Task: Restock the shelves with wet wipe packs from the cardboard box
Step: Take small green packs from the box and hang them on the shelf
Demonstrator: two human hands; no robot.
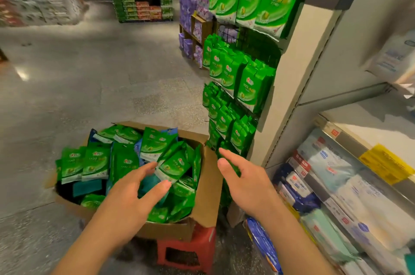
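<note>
Brown cardboard box [203, 205] sits on small red plastic stool [188, 250], raised for easy reach. Shiny green soft wet wipe packs [125, 162] heaped inside.

Left hand [132, 194] over heap, fingers spread, holding nothing.

Right hand [244, 182] pinches one green pack [231, 168] near hanging green packs on end rack [244, 86].

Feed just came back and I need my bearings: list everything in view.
box: one, brown cardboard, open, on the stool
packs: many, green, a few blue, loose in the box
stool: one, red, under the box
hung packs: many, green, on the rack at the shelf end
purple packs: many, display behind the rack
shelf goods: many, white and blue, shelves at right
left hand: open, over the box
right hand: fingers round a green pack, beside the rack
</note>
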